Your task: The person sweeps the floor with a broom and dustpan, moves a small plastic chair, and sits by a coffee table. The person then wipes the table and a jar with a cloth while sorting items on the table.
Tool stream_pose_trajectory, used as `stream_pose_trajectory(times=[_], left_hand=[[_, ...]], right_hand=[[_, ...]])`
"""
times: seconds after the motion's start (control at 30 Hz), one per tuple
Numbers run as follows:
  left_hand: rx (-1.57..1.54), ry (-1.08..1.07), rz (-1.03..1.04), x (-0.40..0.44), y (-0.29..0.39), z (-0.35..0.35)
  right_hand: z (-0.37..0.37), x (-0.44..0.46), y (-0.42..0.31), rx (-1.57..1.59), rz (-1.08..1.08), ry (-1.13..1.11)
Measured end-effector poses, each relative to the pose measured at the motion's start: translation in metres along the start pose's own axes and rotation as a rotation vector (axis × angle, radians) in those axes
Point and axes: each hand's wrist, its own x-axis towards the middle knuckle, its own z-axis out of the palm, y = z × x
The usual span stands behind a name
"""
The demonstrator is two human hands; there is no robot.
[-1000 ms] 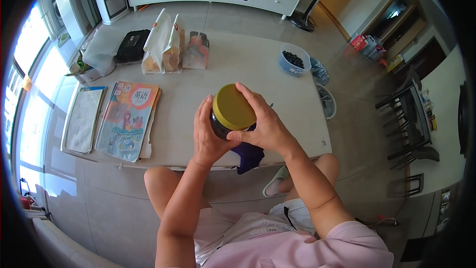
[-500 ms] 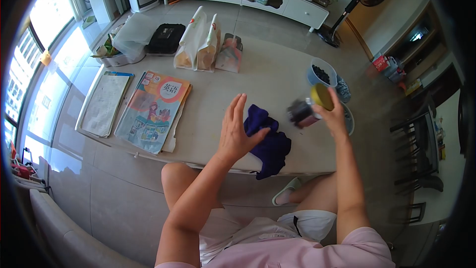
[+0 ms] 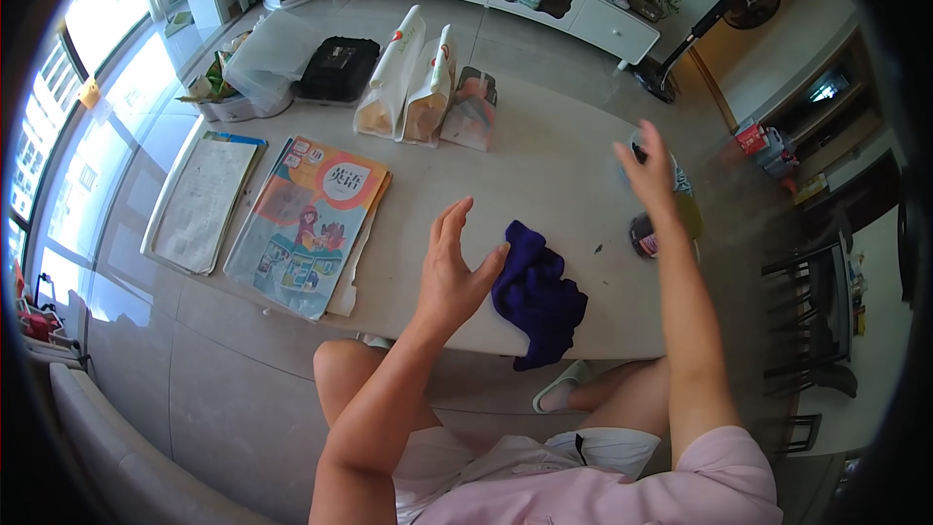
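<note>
My left hand [image 3: 455, 267] hovers over the table with its fingers apart and nothing in it, just left of a crumpled dark purple cloth [image 3: 537, 294] that hangs over the near edge. My right hand [image 3: 651, 173], fingers spread and empty, is above the table's right side, in front of a plastic tub [image 3: 637, 144] that it partly hides. A dark jar [image 3: 642, 235] with a yellow-green lid [image 3: 689, 218] stands at the right edge, partly behind my right forearm.
On the table [image 3: 544, 136] lie an orange and blue textbook [image 3: 316, 224] and a papered booklet [image 3: 206, 202]. Paper bags [image 3: 413, 87], a pink pouch [image 3: 470, 112], a black container [image 3: 338, 70] and a translucent box [image 3: 275, 53] line the back. A fan [image 3: 719, 24] stands beyond.
The jar went from between both hands to the table's right edge in my right hand, which has since let go and moved up beside the tub. My left hand came off the jar.
</note>
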Motion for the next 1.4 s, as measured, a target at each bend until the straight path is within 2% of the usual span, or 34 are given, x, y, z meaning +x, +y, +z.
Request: stream_pose_trajectory(times=[0.07, 0.2, 0.33, 0.37, 0.47, 0.53, 0.73, 0.87, 0.97, 1.07, 1.13, 1.2, 1.27, 1.33, 1.4], left_hand=[[-0.047, -0.007, -0.042, 0.002, -0.001, -0.001], [-0.053, -0.021, -0.102, 0.005, -0.008, 0.003], [-0.057, -0.051, -0.13, 0.01, -0.01, 0.003], [-0.058, -0.05, -0.132, 0.011, -0.01, 0.004], [-0.078, -0.055, -0.12, 0.013, -0.01, 0.006], [-0.085, -0.062, -0.13, 0.014, -0.008, 0.007], [-0.057, -0.075, -0.08, 0.011, -0.01, 0.017], [-0.044, -0.091, -0.075, 0.008, -0.009, 0.021], [-0.04, -0.093, -0.069, 0.008, -0.009, 0.023], [-0.045, -0.098, -0.071, 0.008, -0.01, 0.024], [-0.047, -0.101, -0.073, 0.009, -0.012, 0.025], [-0.047, -0.091, -0.077, 0.01, -0.014, 0.023], [-0.054, -0.086, -0.08, 0.012, -0.015, 0.019], [-0.058, -0.08, -0.085, 0.013, -0.013, 0.014], [-0.063, -0.072, -0.092, 0.013, -0.012, 0.009]], right_hand=[[0.062, 0.017, -0.023, 0.089, 0.048, -0.1], [0.161, 0.032, -0.087, -0.033, 0.099, -0.225], [0.194, 0.037, -0.137, -0.16, 0.247, -0.322], [0.191, 0.036, -0.145, -0.18, 0.226, -0.288], [0.216, 0.053, -0.108, -0.134, 0.194, -0.258], [0.206, 0.062, -0.091, -0.233, 0.206, -0.225], [0.129, 0.091, 0.009, -0.267, 0.129, -0.026], [0.084, 0.094, 0.068, -0.459, 0.231, -0.055], [0.078, 0.082, 0.045, -0.762, 0.127, 0.097], [0.103, 0.1, -0.008, -0.287, 0.034, -0.149], [0.132, 0.102, -0.058, -0.133, -0.033, -0.209], [0.164, 0.1, -0.11, -0.085, -0.07, -0.247], [0.189, 0.091, -0.163, -0.166, -0.058, -0.211], [0.198, 0.085, -0.198, -0.242, 0.018, -0.363], [0.209, 0.092, -0.204, -0.247, 0.057, -0.461]])
